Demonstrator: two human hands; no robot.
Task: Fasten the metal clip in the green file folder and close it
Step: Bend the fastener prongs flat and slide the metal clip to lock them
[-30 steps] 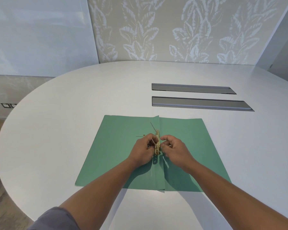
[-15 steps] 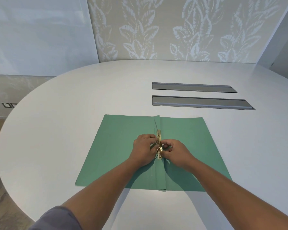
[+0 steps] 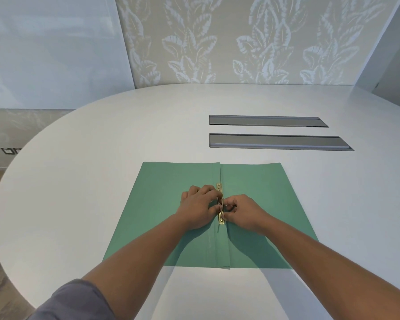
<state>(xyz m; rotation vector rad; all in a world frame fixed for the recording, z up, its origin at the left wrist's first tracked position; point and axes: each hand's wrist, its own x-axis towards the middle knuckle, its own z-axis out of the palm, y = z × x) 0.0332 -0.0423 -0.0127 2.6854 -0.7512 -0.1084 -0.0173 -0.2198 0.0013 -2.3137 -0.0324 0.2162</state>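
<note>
At the lower left of the frame, a grey short sleeve of soft, matte fabric (image 3: 74,301) covers the upper part of the left arm, its rounded hem ending above the elbow. The right arm is bare as far as the frame's lower right edge. The left hand (image 3: 198,207) and the right hand (image 3: 245,211) are bare, without gloves.

Brass-coloured metal clip (image 3: 220,205): we see only its two ends; the middle is hidden under the fingers.
Left hand (image 3: 200,207): fingertips curl out of sight against the clip.
Right hand (image 3: 243,212): fingertips too small for us to tell their hold.
Green card file folder (image 3: 259,192): forearms cover part of its near half.
Round white table (image 3: 102,181): cut off on the right.
Grey sleeve (image 3: 74,303): cut off at the bottom.
</note>
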